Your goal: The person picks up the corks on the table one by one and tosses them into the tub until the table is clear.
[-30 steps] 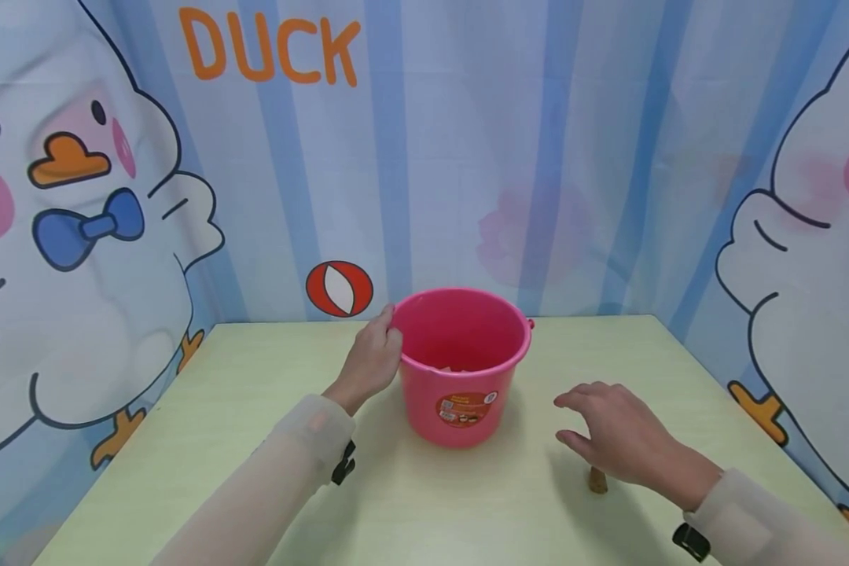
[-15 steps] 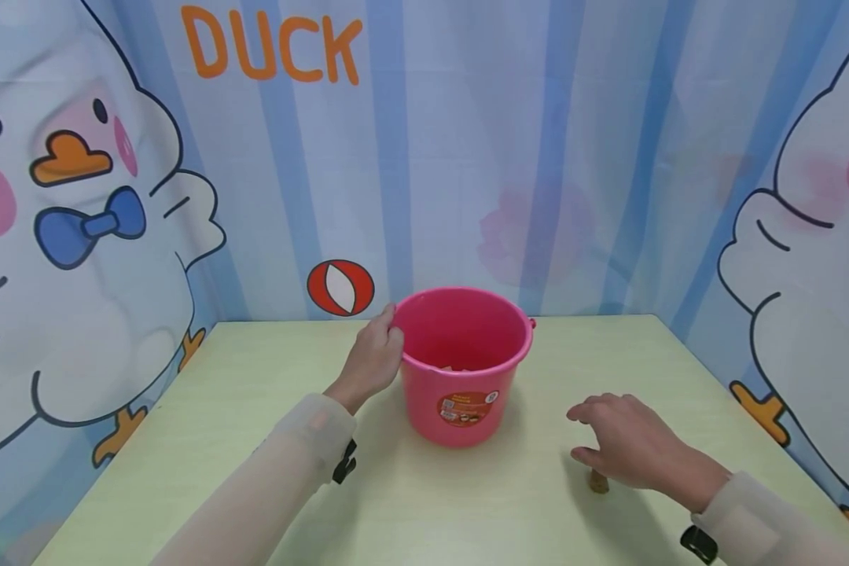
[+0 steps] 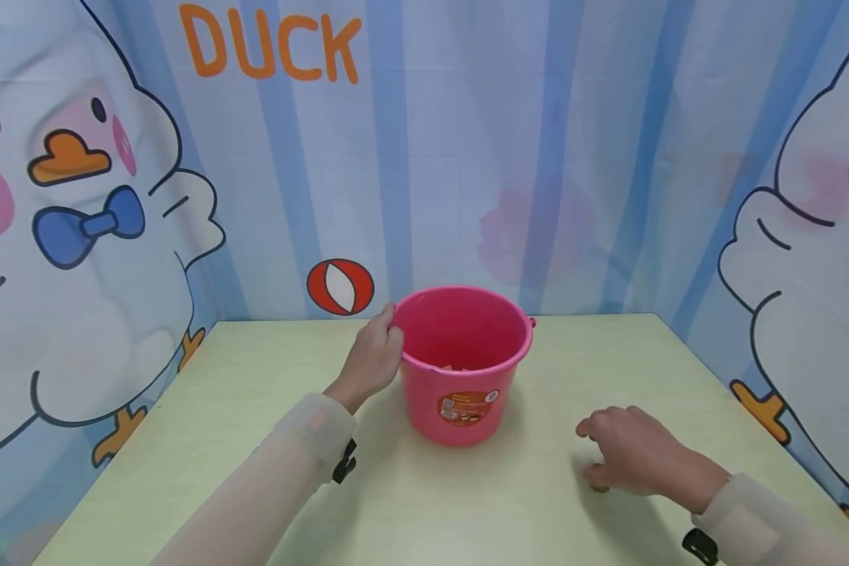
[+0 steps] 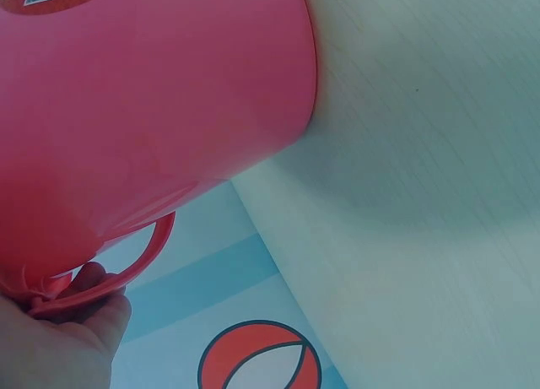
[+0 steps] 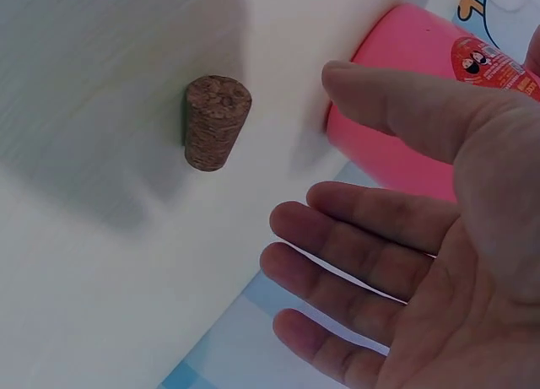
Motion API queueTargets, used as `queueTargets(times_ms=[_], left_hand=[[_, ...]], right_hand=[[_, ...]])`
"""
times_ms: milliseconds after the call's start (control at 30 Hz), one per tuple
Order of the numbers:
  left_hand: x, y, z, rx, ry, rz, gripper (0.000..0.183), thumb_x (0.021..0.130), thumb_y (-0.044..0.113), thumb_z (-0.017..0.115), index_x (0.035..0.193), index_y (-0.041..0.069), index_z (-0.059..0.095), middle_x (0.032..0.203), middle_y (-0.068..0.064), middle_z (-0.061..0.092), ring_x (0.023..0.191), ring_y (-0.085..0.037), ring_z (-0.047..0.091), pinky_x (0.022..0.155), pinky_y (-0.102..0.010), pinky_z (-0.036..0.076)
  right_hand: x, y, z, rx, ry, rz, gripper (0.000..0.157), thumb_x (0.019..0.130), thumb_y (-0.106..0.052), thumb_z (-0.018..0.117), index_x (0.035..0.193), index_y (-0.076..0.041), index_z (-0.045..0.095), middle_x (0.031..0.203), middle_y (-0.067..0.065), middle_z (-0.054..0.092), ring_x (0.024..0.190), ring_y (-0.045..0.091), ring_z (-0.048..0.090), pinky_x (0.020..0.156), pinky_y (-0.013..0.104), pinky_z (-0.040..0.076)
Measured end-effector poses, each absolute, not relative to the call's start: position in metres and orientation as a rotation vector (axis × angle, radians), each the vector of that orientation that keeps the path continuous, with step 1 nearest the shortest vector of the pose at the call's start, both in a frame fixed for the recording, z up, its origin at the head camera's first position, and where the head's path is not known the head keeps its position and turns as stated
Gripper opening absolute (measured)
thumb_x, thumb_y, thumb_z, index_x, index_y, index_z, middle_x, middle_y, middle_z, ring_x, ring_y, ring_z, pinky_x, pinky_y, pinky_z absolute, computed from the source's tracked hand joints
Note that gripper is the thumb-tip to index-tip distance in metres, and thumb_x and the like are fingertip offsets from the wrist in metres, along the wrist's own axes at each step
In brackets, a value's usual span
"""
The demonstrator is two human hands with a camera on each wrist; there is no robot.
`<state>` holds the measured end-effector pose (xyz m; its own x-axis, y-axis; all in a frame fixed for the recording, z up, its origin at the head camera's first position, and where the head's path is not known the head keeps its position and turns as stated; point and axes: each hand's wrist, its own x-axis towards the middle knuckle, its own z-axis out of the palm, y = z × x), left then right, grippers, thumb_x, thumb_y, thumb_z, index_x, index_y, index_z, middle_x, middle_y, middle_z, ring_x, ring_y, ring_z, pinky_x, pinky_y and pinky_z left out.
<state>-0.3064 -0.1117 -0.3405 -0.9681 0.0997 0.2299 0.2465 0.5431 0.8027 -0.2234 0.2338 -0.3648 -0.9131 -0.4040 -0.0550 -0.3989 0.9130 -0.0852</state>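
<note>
A pink bucket [image 3: 456, 409] with a red label stands upright near the middle of the table. My left hand [image 3: 369, 358] grips its left rim, and in the left wrist view the fingers curl at the bucket's handle [image 4: 152, 254]. Some pale bits show inside the bucket, too small to tell what they are. On the right, my right hand [image 3: 637, 456] hovers over a tapered brown cork stopper [image 5: 215, 123], thumb and fingers spread apart with nothing between them. In the head view the hand almost wholly hides the cork.
The pale wooden table [image 3: 467, 503] meets a blue striped curtain [image 3: 453, 157] at its back edge. The curtain carries printed ducks, a ball and lettering, and it also flanks the table on both sides.
My right hand has drifted to the right and down over the cork, covering more of it. The left hand and the bucket have stayed in place.
</note>
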Motion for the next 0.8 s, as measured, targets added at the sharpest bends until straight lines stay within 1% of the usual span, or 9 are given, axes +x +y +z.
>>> queueTargets(times_ms=[67,133,200,267,367,467,600,800], left_hand=[[-0.306,-0.111,-0.341,-0.297,-2.617,-1.406,0.062,0.108,0.023,0.037,0.165,0.011,0.016,0.166,-0.004,0.03,0.148,-0.029,0.035,0.109,-0.044,0.046],[-0.306,-0.111,-0.341,-0.296,-2.618,-1.411,0.062,0.108,0.024,0.037,0.165,0.013,0.016,0.165,-0.003,0.031,0.147,-0.028,0.036,0.108,-0.043,0.047],[-0.306,-0.111,-0.341,-0.29,-2.62,-1.411,0.062,0.108,0.024,0.037,0.165,0.013,0.016,0.165,-0.003,0.031,0.147,-0.028,0.036,0.108,-0.043,0.047],[-0.306,-0.11,-0.34,-0.28,-2.622,-1.409,0.062,0.108,0.025,0.037,0.165,0.013,0.016,0.166,-0.003,0.03,0.147,-0.029,0.035,0.108,-0.043,0.047],[-0.306,-0.11,-0.34,-0.265,-2.622,-1.409,0.062,0.108,0.025,0.037,0.165,0.013,0.016,0.166,-0.003,0.03,0.148,-0.028,0.035,0.108,-0.043,0.047],[-0.306,-0.11,-0.34,-0.261,-2.618,-1.416,0.062,0.108,0.025,0.038,0.165,0.013,0.016,0.166,-0.002,0.03,0.148,-0.029,0.035,0.108,-0.043,0.047],[-0.306,-0.11,-0.34,-0.262,-2.618,-1.41,0.062,0.108,0.025,0.037,0.165,0.013,0.017,0.166,-0.002,0.03,0.148,-0.028,0.035,0.109,-0.043,0.047],[-0.305,-0.11,-0.34,-0.266,-2.617,-1.402,0.062,0.108,0.024,0.038,0.165,0.012,0.017,0.166,-0.003,0.03,0.148,-0.029,0.035,0.108,-0.043,0.047]], right_hand=[[-0.223,0.236,-0.367,-0.658,3.004,-0.109,0.031,0.076,-0.021,0.085,0.102,-0.008,0.075,0.089,-0.001,0.071,0.069,0.012,0.056,0.068,0.039,0.051],[-0.222,0.238,-0.37,-0.682,3.012,-0.101,0.022,0.074,-0.017,0.081,0.093,-0.011,0.073,0.08,-0.005,0.065,0.064,0.01,0.048,0.06,0.033,0.044],[-0.221,0.239,-0.372,-0.704,3.021,-0.095,0.017,0.072,-0.016,0.078,0.086,-0.014,0.07,0.073,-0.007,0.059,0.061,0.01,0.042,0.058,0.031,0.038],[-0.221,0.24,-0.373,-0.718,3.027,-0.084,0.016,0.072,-0.016,0.079,0.081,-0.016,0.066,0.069,-0.009,0.053,0.06,0.01,0.039,0.056,0.03,0.034],[-0.221,0.241,-0.374,-0.733,3.027,-0.075,0.02,0.072,-0.017,0.08,0.074,-0.019,0.06,0.065,-0.009,0.048,0.059,0.009,0.036,0.056,0.03,0.03],[-0.221,0.242,-0.376,-0.742,3.021,-0.071,0.029,0.072,-0.016,0.08,0.067,-0.02,0.052,0.061,-0.008,0.044,0.058,0.009,0.034,0.056,0.029,0.028],[-0.221,0.244,-0.38,-0.774,3.028,-0.07,0.035,0.071,-0.014,0.081,0.064,-0.021,0.048,0.06,-0.008,0.041,0.058,0.009,0.033,0.056,0.029,0.027],[-0.221,0.246,-0.387,-0.802,3.048,-0.061,0.036,0.067,-0.012,0.08,0.062,-0.021,0.046,0.06,-0.01,0.039,0.059,0.008,0.032,0.058,0.03,0.028]])
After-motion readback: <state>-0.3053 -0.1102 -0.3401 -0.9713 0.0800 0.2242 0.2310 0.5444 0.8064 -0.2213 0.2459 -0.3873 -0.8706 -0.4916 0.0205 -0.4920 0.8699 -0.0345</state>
